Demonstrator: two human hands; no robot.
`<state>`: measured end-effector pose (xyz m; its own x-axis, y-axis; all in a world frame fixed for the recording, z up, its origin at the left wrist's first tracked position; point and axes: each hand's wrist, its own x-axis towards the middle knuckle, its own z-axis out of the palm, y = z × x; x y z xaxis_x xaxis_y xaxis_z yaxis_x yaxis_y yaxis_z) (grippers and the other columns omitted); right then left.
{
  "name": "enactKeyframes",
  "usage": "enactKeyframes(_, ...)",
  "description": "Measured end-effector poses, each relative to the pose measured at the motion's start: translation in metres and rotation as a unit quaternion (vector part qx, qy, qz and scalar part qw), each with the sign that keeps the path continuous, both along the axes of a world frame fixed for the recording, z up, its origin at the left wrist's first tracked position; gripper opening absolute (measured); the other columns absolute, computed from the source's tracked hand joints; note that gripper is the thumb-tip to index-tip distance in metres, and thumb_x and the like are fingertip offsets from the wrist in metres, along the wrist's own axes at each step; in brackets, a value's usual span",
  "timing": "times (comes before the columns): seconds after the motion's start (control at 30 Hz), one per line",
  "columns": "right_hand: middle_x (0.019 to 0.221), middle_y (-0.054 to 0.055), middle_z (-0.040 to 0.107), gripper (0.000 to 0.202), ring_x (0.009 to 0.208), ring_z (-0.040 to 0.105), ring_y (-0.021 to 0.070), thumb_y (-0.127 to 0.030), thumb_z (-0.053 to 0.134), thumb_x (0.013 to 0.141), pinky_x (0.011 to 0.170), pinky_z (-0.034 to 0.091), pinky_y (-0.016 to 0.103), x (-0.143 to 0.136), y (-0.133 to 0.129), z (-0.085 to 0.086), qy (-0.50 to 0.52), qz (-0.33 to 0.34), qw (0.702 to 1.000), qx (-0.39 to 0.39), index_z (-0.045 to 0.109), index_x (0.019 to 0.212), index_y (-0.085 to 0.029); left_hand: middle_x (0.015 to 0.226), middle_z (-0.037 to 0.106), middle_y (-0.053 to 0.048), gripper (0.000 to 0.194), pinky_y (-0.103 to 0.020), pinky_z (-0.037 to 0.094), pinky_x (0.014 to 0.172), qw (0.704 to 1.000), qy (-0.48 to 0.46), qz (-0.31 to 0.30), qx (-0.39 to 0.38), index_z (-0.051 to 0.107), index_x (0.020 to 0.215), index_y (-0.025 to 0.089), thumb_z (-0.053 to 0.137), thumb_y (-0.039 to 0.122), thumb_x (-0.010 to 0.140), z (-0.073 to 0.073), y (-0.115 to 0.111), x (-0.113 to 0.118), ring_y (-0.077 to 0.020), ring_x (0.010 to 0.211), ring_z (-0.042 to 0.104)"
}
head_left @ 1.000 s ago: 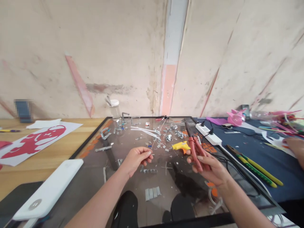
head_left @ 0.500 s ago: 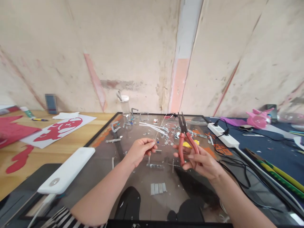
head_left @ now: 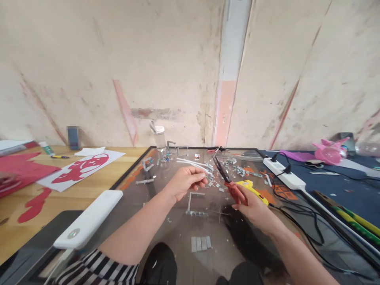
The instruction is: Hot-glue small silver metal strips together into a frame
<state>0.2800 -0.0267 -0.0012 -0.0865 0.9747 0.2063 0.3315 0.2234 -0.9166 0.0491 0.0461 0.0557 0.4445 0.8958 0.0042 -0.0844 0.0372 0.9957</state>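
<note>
My right hand is wrapped round the red handles of the pliers, whose dark jaws point up and to the left. To the left, my left hand is closed in a pinch above the dark glass tabletop; what it holds, if anything, is too small to make out. Beneath and between the hands lie a bent grey wire frame and thin crossed wires. Nearer to me are several flat grey pieces side by side. White strips and silvery scraps lie beyond my left hand.
A yellow glue gun lies behind my right hand. At right are a white power strip, black cables and green-yellow handled tools. A white device is at left. A lidded jar stands at the back.
The pliers have turned from facing upright to leaning left, with their handles now closed together in my right hand. My left hand has moved slightly right; the thin wire above it no longer shows.
</note>
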Motion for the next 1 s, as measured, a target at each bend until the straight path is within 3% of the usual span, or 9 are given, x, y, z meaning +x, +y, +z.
enactKeyframes(0.13,0.130,0.007,0.055,0.056,0.124,0.045,0.0261,-0.011,0.054,0.065,0.108,0.026,0.044,0.003,-0.001,0.001,-0.062,-0.019,0.998,0.011,0.054,0.120,-0.020,0.064,0.066,-0.003,0.024,-0.014,0.034,0.040,0.999,-0.017,-0.035,-0.015,0.064,0.075,0.012,0.075,0.031,0.064,-0.003,-0.002,0.005,-0.0062,0.051,0.057)
enactKeyframes(0.27,0.129,0.008,0.055,0.057,0.124,0.045,0.0258,-0.010,0.053,0.065,0.108,0.025,0.043,0.004,-0.003,0.007,-0.098,-0.016,0.995,0.002,0.053,0.121,-0.018,0.062,0.065,-0.003,0.025,-0.013,0.030,0.038,0.998,-0.031,-0.032,-0.051,0.064,0.075,0.011,0.076,0.029,0.063,-0.006,-0.003,0.002,-0.0051,0.048,0.054)
enactKeyframes(0.53,0.128,0.003,0.057,0.066,0.122,0.046,0.0253,-0.004,0.047,0.059,0.105,0.032,0.042,-0.001,-0.008,0.005,-0.042,0.052,0.997,-0.040,0.056,0.121,-0.025,0.060,0.064,-0.003,0.021,-0.013,0.024,0.036,0.991,-0.049,-0.051,-0.117,0.064,0.071,0.011,0.077,0.025,0.061,-0.015,-0.003,-0.004,-0.0045,0.047,0.052)
enactKeyframes(0.63,0.121,0.001,0.062,0.068,0.110,0.056,0.0257,-0.004,0.045,0.057,0.080,0.051,0.035,-0.001,-0.009,0.003,-0.006,0.062,0.995,-0.079,0.057,0.119,-0.028,0.060,0.064,-0.003,0.021,-0.013,0.024,0.036,0.990,-0.041,-0.060,-0.118,0.064,0.071,0.011,0.076,0.025,0.062,-0.018,-0.004,-0.003,-0.0044,0.047,0.051)
enactKeyframes(0.7,0.110,0.002,0.066,0.066,0.099,0.062,0.0250,-0.005,0.044,0.059,0.056,0.050,0.026,-0.001,-0.010,0.005,-0.007,0.060,0.992,-0.110,0.056,0.120,-0.029,0.060,0.063,-0.003,0.021,-0.013,0.024,0.036,0.990,-0.041,-0.065,-0.120,0.064,0.071,0.011,0.076,0.025,0.062,-0.018,-0.004,-0.003,-0.0041,0.046,0.051)
enactKeyframes(0.77,0.102,0.003,0.067,0.064,0.096,0.062,0.0244,-0.007,0.043,0.062,0.045,0.044,0.021,-0.001,-0.011,0.006,-0.006,0.060,0.990,-0.128,0.055,0.121,-0.028,0.060,0.063,-0.003,0.022,-0.013,0.023,0.036,0.989,-0.045,-0.067,-0.125,0.064,0.072,0.011,0.076,0.025,0.062,-0.018,-0.004,-0.003,-0.0038,0.046,0.050)
enactKeyframes(0.83,0.100,0.003,0.066,0.063,0.100,0.061,0.0245,-0.006,0.044,0.063,0.048,0.046,0.021,-0.001,-0.011,0.006,0.003,0.062,0.990,-0.123,0.055,0.121,-0.028,0.059,0.063,-0.003,0.023,-0.012,0.023,0.036,0.988,-0.052,-0.067,-0.133,0.063,0.074,0.010,0.076,0.024,0.061,-0.018,-0.004,-0.003,-0.0037,0.046,0.050)
enactKeyframes(0.9,0.100,0.003,0.066,0.062,0.103,0.059,0.0249,-0.005,0.044,0.062,0.065,0.052,0.028,-0.001,-0.010,0.004,0.017,0.065,0.992,-0.104,0.057,0.119,-0.027,0.059,0.063,-0.003,0.025,-0.012,0.023,0.036,0.987,-0.054,-0.062,-0.139,0.062,0.077,0.011,0.076,0.024,0.061,-0.018,-0.004,-0.003,-0.0040,0.045,0.051)
enactKeyframes(1.0,0.100,0.003,0.067,0.059,0.106,0.057,0.0260,-0.004,0.045,0.062,0.090,0.046,0.040,-0.002,-0.006,-0.001,0.030,0.065,0.995,-0.070,0.061,0.114,-0.026,0.059,0.064,-0.003,0.024,-0.013,0.025,0.035,0.991,-0.031,-0.046,-0.119,0.061,0.077,0.011,0.075,0.024,0.062,-0.017,-0.005,-0.002,-0.0048,0.046,0.052)
